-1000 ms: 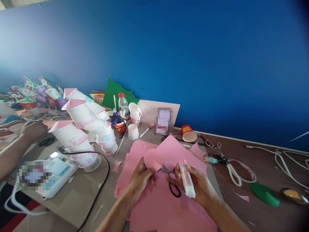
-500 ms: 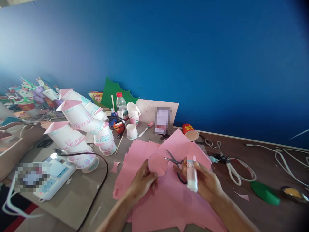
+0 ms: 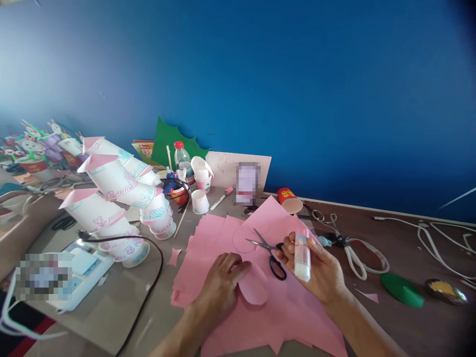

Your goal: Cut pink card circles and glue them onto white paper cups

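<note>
My left hand (image 3: 223,282) pinches the edge of a round pink paper piece (image 3: 253,287), which is tilted just above the pink paper sheets (image 3: 238,327). In my right hand (image 3: 322,270) is a glue stick (image 3: 302,258) with a clear tube and white end, its fingers wrapped round it. Between the hands, black-handled scissors (image 3: 277,267) lie on the sheets with their blades apart. A drawn circle outline (image 3: 238,238) shows on the paper beside the blades.
Stacked, decorated paper cups (image 3: 111,178) with pink tops stand at the left, near a power strip (image 3: 80,277) and a black cable (image 3: 161,258). Loose cups (image 3: 201,202), a bottle (image 3: 182,158) and a marker (image 3: 221,199) are behind. A co-worker's arm (image 3: 22,228) reaches in from the left.
My left hand has brought the pink paper circle lower and nearer me, tilting it. The right hand, still with the glue stick, has shifted slightly away from the scissors, showing their handles.
</note>
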Demonstrator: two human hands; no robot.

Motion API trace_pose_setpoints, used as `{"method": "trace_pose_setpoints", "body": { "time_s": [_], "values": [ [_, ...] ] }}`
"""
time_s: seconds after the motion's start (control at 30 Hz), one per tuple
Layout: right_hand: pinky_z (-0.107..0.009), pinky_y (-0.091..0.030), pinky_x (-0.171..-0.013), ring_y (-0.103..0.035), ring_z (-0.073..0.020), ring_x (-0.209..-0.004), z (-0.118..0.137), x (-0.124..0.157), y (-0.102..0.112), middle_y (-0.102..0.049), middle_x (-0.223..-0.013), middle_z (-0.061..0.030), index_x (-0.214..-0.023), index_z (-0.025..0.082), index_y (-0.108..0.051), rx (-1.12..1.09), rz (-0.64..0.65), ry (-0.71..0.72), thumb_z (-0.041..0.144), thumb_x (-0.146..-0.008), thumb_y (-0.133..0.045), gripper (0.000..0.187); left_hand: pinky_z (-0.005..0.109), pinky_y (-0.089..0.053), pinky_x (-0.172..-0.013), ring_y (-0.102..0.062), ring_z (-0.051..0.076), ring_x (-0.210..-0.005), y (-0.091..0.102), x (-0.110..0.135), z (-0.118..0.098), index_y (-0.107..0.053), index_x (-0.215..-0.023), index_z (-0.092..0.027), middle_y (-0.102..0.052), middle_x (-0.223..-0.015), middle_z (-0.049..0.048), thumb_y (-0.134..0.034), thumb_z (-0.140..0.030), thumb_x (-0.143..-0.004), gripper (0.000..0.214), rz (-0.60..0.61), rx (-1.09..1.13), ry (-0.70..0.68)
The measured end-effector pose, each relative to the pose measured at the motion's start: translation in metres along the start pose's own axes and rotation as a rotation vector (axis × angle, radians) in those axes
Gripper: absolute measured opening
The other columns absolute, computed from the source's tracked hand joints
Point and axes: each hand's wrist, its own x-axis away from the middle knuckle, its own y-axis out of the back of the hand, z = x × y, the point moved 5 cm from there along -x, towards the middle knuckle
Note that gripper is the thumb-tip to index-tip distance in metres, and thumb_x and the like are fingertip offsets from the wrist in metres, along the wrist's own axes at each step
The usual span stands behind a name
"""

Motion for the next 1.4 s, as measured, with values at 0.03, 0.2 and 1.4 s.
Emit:
{"method": "trace_pose_setpoints", "body": {
  "time_s": [0.03, 0.2, 1.4],
  "values": [
    [-0.045, -0.048, -0.079, -0.051, -0.0193, -0.069, 0.0, 0.0, 0.0, -0.049, -0.07, -0.0016, -0.083, 0.024, -0.064, -0.009, -0.004, 0.0, 0.041, -0.077, -0.054, 0.02, 0.036, -0.045, -0.075, -0.052, 0.021, -0.087, -0.001, 0.0, 0.0, -0.06, -0.113, -0.021, -0.059, -0.094, 0.0097, -0.036, 0.002, -0.076, 0.05, 0.021, 0.004, -0.003],
    [-0.044, -0.048, -0.082, -0.052, -0.019, -0.069, -0.001, 0.001, -0.001, -0.051, -0.071, -0.0016, -0.083, 0.024, -0.065, 0.005, -0.033, -0.015, 0.041, -0.075, -0.059, 0.02, 0.037, -0.046, -0.08, -0.052, 0.021, -0.095, 0.005, 0.0, 0.004, -0.058, -0.112, -0.02, -0.06, -0.101, 0.0094, -0.035, 0.004, -0.073, 0.051, -0.012, 0.13, 0.048],
    [-0.024, -0.035, -0.057, -0.04, -0.0134, -0.063, -0.01, 0.015, -0.029, -0.044, -0.072, 0.0033, -0.081, 0.022, -0.044, 1.349, 0.246, 0.178, 0.023, -0.086, -0.051, 0.008, 0.033, -0.041, -0.091, -0.053, 0.022, -0.104, -0.028, 0.018, -0.055, -0.053, -0.113, -0.014, -0.058, -0.118, 0.0086, -0.046, -0.041, -0.088, 0.038, 0.509, -0.139, -0.36]
  ]
}}
